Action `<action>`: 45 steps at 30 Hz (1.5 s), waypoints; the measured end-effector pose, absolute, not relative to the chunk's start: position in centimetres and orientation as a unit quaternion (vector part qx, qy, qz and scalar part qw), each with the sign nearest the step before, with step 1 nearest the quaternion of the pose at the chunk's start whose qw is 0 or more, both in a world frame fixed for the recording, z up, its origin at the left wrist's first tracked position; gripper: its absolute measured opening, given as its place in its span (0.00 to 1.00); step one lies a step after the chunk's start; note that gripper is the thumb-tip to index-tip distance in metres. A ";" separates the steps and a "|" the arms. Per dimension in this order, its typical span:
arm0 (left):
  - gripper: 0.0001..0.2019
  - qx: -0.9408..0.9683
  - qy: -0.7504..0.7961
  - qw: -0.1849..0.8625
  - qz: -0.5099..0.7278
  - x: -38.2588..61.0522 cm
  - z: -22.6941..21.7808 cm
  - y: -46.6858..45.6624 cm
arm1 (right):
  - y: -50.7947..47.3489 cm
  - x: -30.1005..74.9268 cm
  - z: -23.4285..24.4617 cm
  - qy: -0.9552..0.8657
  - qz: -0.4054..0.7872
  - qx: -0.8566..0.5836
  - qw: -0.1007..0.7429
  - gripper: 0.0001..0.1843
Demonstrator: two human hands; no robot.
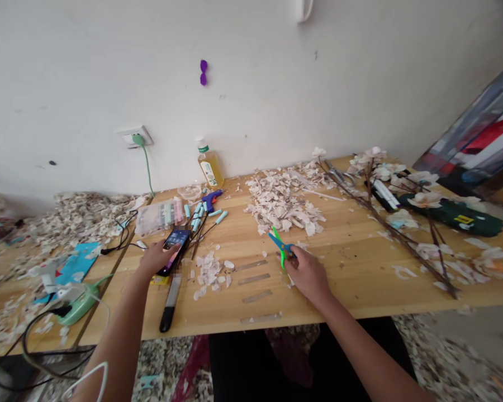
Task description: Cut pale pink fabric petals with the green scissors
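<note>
- Your left hand [156,258] reached forward, palm down, fingers curled around the phone [175,245] near the wooden table's [360,262] left end.
- Your right hand [308,273] stretched out mid-table, closed on the scissors [280,247], whose blades pointed toward the petal scraps [283,204].

Scissors [281,247]: green handles, blue blade. Phone [174,250]: black body, screen lit purple and pink. Table [352,268]: pale honey wood with a faint straight grain. Petal scraps [283,204]: cream and faint pink. Glue gun [212,198]: blue. Bottle [210,167]: yellow liquid, white cap, green-and-white label. Bow [203,72]: purple, on a white wall [360,67]. Plug [139,139] and power strip [77,304] — both mint green. Knife [170,304]: black handle, grey blade. Branches [402,237]: dark brown. Pouch [456,215]: dark green, yellow mark.
</note>
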State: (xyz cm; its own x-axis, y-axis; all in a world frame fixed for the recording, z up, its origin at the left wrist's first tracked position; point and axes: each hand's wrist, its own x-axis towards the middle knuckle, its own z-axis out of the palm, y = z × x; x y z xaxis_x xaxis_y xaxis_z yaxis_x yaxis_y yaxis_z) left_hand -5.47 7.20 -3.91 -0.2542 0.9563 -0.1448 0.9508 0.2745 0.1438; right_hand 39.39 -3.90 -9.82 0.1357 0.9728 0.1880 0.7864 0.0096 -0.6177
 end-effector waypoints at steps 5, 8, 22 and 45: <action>0.26 0.609 0.750 0.221 0.133 -7.6 -4.1 7.6 | -3.9 39.4 -9.8 -0.643 0.149 -0.682 0.315 0.10; 0.25 0.585 0.748 0.247 0.192 -8.1 -4.4 7.5 | -3.9 39.4 -9.8 -0.640 0.146 -0.686 0.313 0.11; 0.32 0.594 0.742 0.243 0.195 -6.5 -3.3 6.5 | -3.9 39.4 -9.9 -0.642 0.146 -0.681 0.319 0.12; 0.28 0.599 0.737 0.251 0.187 -7.0 -3.6 6.9 | -3.9 39.4 -9.7 -0.642 0.150 -0.680 0.320 0.14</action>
